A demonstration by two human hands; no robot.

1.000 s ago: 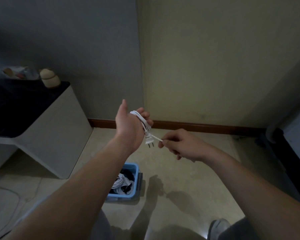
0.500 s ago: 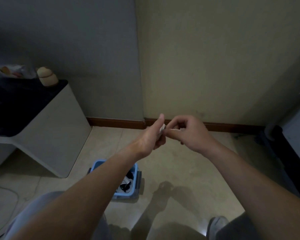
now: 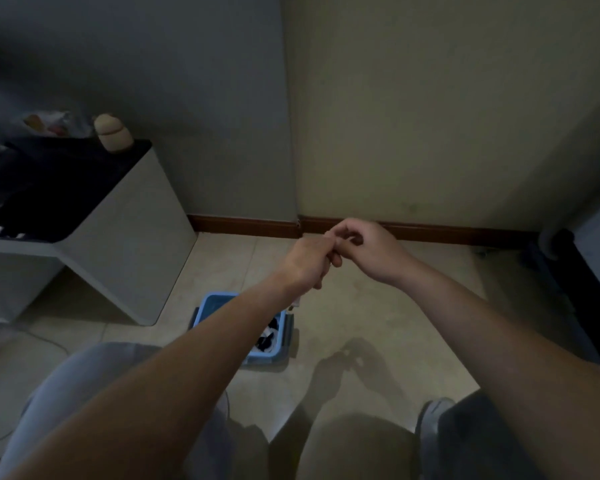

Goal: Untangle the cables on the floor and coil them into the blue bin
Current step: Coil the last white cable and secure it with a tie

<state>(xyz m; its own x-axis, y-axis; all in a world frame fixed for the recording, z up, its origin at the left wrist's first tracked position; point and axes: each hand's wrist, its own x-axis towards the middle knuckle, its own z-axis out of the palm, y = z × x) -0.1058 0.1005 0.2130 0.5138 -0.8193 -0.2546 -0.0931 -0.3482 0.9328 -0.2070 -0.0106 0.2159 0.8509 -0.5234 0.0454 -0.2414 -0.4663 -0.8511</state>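
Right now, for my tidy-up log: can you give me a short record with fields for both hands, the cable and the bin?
left hand: fingers curled, holds the white cable
white cable: mostly hidden; plug end hangs below the left hand
right hand: fingers curled against the left hand; what it pinches is hidden
blue bin: on the floor under the left forearm, black and white cables inside

The left hand [image 3: 307, 263] grips a white cable [image 3: 296, 301], its plug end dangling just beneath the fist. The right hand [image 3: 369, 252] meets its fingertips with fingers curled (pinch hidden). Under the left forearm sits the blue bin [image 3: 286, 341], holding black and white cables [image 3: 267, 338].
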